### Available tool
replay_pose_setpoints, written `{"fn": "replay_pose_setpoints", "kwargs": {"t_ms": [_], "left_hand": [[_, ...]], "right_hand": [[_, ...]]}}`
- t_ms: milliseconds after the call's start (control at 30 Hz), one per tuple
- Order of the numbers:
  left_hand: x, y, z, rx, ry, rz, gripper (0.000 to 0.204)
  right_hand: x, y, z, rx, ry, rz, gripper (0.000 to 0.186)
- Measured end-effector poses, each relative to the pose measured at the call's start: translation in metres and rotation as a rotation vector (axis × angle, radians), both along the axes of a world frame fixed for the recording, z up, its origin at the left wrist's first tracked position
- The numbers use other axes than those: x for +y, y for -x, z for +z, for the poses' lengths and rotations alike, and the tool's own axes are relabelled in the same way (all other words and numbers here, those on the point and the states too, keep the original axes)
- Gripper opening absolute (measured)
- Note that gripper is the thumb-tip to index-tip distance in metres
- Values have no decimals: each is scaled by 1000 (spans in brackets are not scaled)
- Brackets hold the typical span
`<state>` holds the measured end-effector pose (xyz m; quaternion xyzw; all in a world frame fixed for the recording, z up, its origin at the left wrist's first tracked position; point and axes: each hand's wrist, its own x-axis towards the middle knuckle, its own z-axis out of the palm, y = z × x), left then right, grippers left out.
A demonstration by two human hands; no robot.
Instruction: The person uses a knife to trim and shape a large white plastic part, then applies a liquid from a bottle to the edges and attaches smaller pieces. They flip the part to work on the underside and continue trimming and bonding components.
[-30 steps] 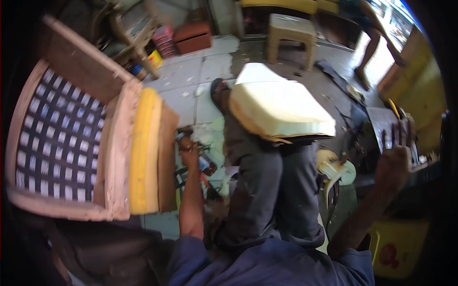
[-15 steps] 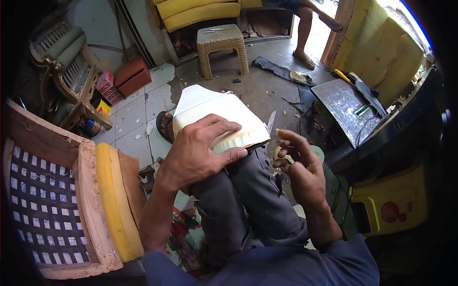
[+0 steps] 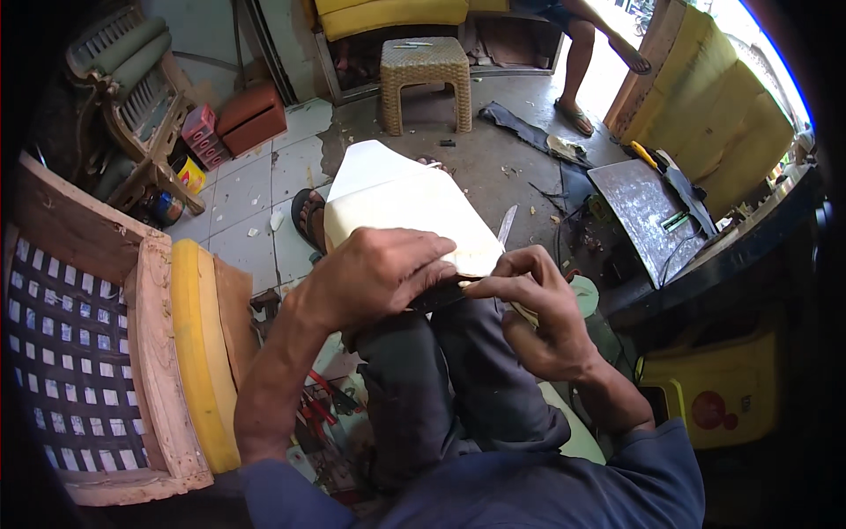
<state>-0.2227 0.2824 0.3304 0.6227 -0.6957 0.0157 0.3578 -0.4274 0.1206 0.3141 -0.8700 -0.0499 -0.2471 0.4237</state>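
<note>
A cream foam pad (image 3: 408, 198) with a dark underside rests on my knees. My left hand (image 3: 383, 278) is closed on its near edge, fingers curled over the foam and thumb lower by the dark underside (image 3: 436, 300). My right hand (image 3: 538, 322) is at the near right corner, its fingers bent and touching that edge; a small pale bit shows at a fingertip, too small to name. A metal blade (image 3: 506, 224) sticks up just right of the pad.
Left: wooden frame with black webbing (image 3: 75, 361), yellow cushion (image 3: 198, 353). Back: woven stool (image 3: 421, 62), yellow upholstery (image 3: 392, 16), red box (image 3: 251, 123), carved chair (image 3: 132, 97), a seated person's legs (image 3: 577, 79). Right: metal board (image 3: 634, 207), yellow panel (image 3: 714, 106), yellow plastic container (image 3: 723, 397).
My left hand has come up from low on the left to grip the pad. My right hand has moved leftward from the right side to the pad's corner, its fingers now against the edge.
</note>
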Motion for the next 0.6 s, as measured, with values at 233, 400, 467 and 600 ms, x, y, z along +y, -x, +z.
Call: {"fn": "replay_pose_setpoints", "kwargs": {"t_ms": [233, 400, 467, 600], "left_hand": [[0, -22, 0, 155, -113, -83, 28], [1, -26, 3, 214, -156, -118, 25], [-1, -29, 1, 218, -138, -132, 25], [-2, -29, 3, 228, -110, -149, 25]], "right_hand": [[18, -19, 9, -40, 519, -33, 47], [30, -35, 15, -55, 675, 17, 40], [30, -40, 19, -62, 738, 65, 40], [33, -49, 19, -128, 821, 106, 39]]}}
